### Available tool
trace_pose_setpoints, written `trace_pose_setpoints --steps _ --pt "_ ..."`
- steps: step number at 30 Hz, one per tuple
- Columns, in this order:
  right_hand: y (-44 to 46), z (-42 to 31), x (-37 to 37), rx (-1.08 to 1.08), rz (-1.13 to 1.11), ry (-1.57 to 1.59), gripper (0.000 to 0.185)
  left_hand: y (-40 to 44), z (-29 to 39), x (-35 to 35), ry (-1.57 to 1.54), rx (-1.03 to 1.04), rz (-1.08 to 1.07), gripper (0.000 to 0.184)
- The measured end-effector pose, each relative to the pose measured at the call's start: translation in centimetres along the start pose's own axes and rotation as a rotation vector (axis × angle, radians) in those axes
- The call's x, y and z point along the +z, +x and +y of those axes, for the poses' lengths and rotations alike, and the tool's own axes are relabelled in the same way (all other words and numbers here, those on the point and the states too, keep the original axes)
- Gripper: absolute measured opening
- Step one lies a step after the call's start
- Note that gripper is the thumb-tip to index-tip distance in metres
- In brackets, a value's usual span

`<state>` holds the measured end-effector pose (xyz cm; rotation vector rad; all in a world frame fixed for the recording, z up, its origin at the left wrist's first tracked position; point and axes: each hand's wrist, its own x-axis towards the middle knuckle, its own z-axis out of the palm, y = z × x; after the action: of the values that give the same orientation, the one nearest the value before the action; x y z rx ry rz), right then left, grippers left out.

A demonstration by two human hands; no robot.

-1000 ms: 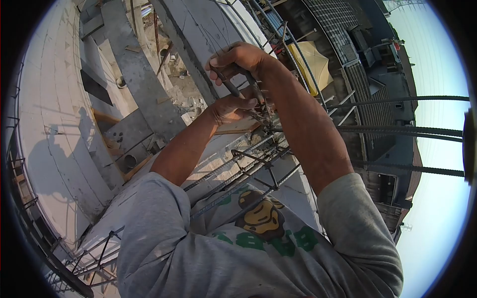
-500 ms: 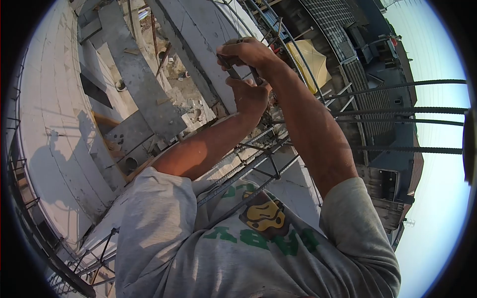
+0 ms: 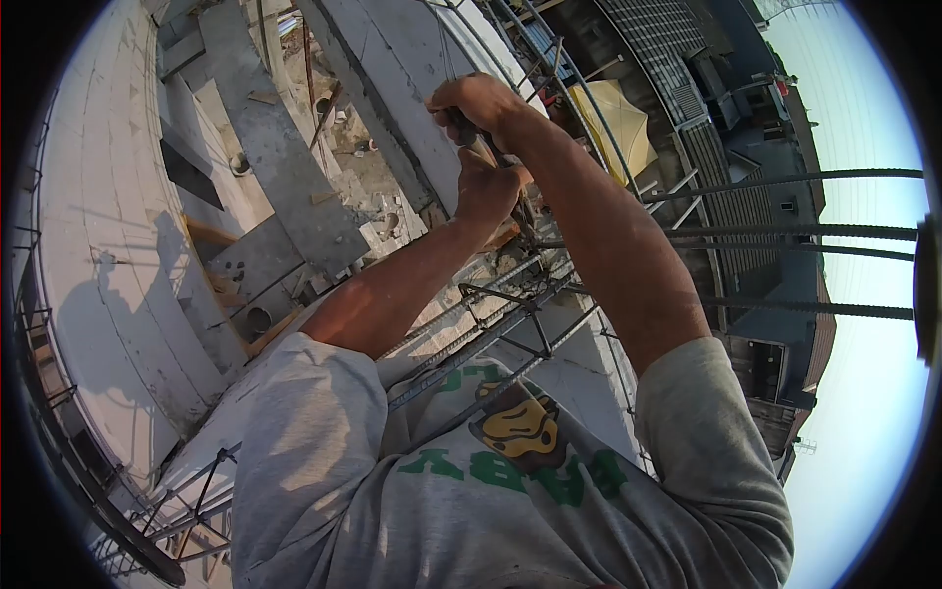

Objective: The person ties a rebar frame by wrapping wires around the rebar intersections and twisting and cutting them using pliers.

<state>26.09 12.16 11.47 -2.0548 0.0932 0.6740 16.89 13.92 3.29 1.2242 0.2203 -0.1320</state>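
Both my hands are raised in front of me, close together over the steel reinforcement cage (image 3: 530, 309). My right hand (image 3: 481, 102) is closed around a dark two-handled tool that looks like pincers (image 3: 463, 126). Just below it, my left hand (image 3: 489, 190) is closed on the same tool, its thumb pointing up along it. The tool's jaws are hidden by my hands. Thin wires (image 3: 446, 54) rise beyond my right hand. Below my hands, bars and a stirrup cross in front of my grey T-shirt (image 3: 471, 530).
Long ribbed bars (image 3: 824, 233) stick out on the right. A pale block wall (image 3: 412, 59) runs behind my hands. Grey planks (image 3: 255, 128) lie over a lower level with rubble to the left. A yellow umbrella (image 3: 613, 123) and roofs lie far below.
The tool's handles, seen spread apart before, have come together. My left hand has shifted slightly left and down; my right hand has turned a little around the tool.
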Motion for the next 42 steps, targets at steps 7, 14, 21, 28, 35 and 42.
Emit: trace_pose_setpoints --steps 7,14,21,28,35,42 --pt "1.0 0.3 -0.8 -0.117 0.164 -0.708 0.041 1.9 -0.7 -0.2 -0.385 0.044 -0.401 0.060" --pt "0.1 -0.2 1.0 -0.030 0.543 -0.605 0.054 1.9 -3.9 0.6 -0.410 -0.024 -0.275 0.039" --pt "-3.3 -1.0 3.2 -0.059 0.865 -0.615 0.075 4.6 -6.8 2.0 -0.155 0.057 -0.365 0.036" --pt "-3.4 0.4 -2.8 -0.129 0.389 -0.387 0.087 2.1 0.4 -1.7 -0.756 -0.330 -0.860 0.019" --pt "-2.6 0.4 -3.5 -0.005 -0.341 0.423 0.059 3.8 -1.1 -2.6 -0.817 -0.259 -1.077 0.024" --pt "-1.6 0.5 -1.7 -0.054 -0.094 -0.029 0.047 1.3 1.3 -4.6 -0.608 -0.303 -0.927 0.032"
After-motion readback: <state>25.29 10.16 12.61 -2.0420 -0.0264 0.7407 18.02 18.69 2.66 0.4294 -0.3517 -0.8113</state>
